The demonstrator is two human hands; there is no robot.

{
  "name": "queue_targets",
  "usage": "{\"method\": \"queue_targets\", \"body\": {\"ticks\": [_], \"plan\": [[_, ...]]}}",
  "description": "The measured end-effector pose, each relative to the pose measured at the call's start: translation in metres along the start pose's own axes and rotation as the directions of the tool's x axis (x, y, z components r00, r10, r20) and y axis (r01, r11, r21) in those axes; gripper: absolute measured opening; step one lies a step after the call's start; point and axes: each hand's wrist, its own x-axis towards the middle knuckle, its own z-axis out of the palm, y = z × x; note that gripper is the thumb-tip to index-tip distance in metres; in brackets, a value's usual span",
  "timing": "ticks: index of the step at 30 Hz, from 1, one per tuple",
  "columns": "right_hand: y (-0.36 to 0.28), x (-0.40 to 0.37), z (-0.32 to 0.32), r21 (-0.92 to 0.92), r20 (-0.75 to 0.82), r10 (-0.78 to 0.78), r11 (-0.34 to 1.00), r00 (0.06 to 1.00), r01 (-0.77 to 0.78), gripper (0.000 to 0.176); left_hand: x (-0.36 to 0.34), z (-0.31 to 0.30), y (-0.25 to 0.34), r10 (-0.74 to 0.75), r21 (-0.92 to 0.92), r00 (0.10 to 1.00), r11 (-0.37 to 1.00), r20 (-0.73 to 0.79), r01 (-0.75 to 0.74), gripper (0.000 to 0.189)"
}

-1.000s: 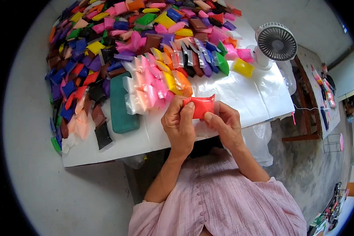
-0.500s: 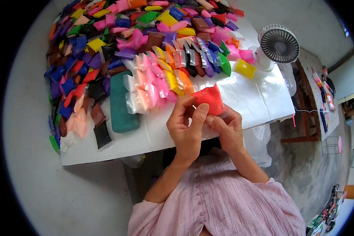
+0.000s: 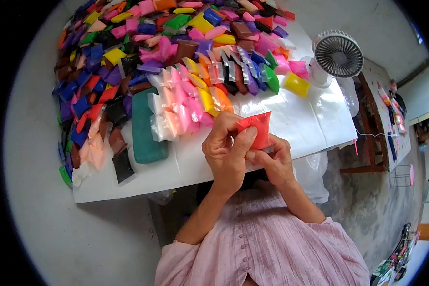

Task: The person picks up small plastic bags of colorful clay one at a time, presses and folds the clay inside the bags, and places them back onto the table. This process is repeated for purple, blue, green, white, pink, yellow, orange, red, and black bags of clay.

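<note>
Both hands hold a red packet (image 3: 259, 129) in clear plastic just above the table's front edge. The thumb of my left hand (image 3: 228, 155) presses on the packet's face, its fingers curled behind. My right hand (image 3: 275, 162) pinches the lower end, where its fingertips partly hide the plastic. Just beyond the hands lie overlapping rows of packets, among them orange (image 3: 221, 97), yellow (image 3: 206, 99), pink (image 3: 194, 108) and white (image 3: 161, 128) ones. To their left sits a dark green oblong block or case (image 3: 148, 126).
A large heap of coloured packets (image 3: 167, 28) covers the back and left of the white-topped table (image 3: 195, 167). A white fan (image 3: 339, 55) stands at the right corner, near a single yellow packet (image 3: 296, 85). Behind it is a wooden-legged table (image 3: 374, 143).
The red packet has turned more upright and its top edge has straightened. My right hand has shifted slightly down and left, its fingers still at the packet's lower end.
</note>
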Motion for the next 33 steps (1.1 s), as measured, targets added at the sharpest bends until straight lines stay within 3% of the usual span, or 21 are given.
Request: {"method": "queue_targets", "body": {"ticks": [5, 10, 14, 16, 17, 20, 24, 27, 30, 33], "plan": [[0.001, -0.001, -0.005, -0.073, 0.034, -0.032, 0.997, 0.999, 0.034, 0.032, 0.001, 0.003, -0.002, 0.034, -0.011, 0.999, 0.999, -0.01, -0.034, 0.008], [0.0, 0.0, 0.001, 0.015, -0.076, -0.037, 0.999, 0.996, 0.038, 0.025, -0.006, 0.003, -0.006, 0.025, 0.005, 0.998, 1.0, -0.059, -0.025, 0.007], [-0.016, 0.001, 0.001, -0.05, -0.116, 0.064, 0.996, 0.991, -0.07, 0.019, -0.005, -0.003, 0.006, -0.188, -0.001, 0.982, 0.982, -0.028, 0.188, 0.006], [-0.024, 0.007, -0.011, -0.169, 0.056, 0.131, 0.978, 0.99, -0.12, 0.014, -0.002, -0.005, 0.019, -0.292, 0.002, 0.956, 0.956, -0.013, 0.292, 0.011], [-0.025, 0.01, -0.015, -0.23, 0.139, 0.174, 0.963, 0.975, -0.139, 0.013, -0.001, -0.007, 0.023, -0.269, 0.089, 0.963, 0.96, 0.011, 0.267, 0.018], [-0.021, 0.015, -0.017, -0.25, 0.223, 0.147, 0.964, 0.964, -0.089, 0.017, -0.001, -0.023, 0.021, -0.306, 0.268, 0.947, 0.925, 0.102, 0.27, 0.019], [-0.023, 0.016, -0.01, -0.239, 0.147, 0.022, 0.971, 0.989, 0.014, 0.022, -0.005, -0.018, 0.021, -0.265, 0.156, 0.964, 0.953, 0.002, 0.261, 0.021], [-0.021, 0.015, -0.007, -0.296, 0.109, -0.094, 0.947, 0.99, 0.122, 0.024, -0.009, -0.023, 0.021, -0.35, 0.115, 0.936, 0.932, 0.037, 0.344, 0.02], [-0.022, 0.015, -0.012, -0.465, 0.148, -0.132, 0.866, 0.98, 0.186, 0.024, -0.011, -0.028, 0.018, -0.34, 0.094, 0.939, 0.938, 0.047, 0.334, 0.018], [-0.022, 0.015, -0.006, -0.486, 0.143, -0.23, 0.831, 0.963, 0.271, 0.023, -0.014, -0.024, 0.015, -0.29, 0.037, 0.957, 0.956, -0.015, 0.29, 0.015]]}}
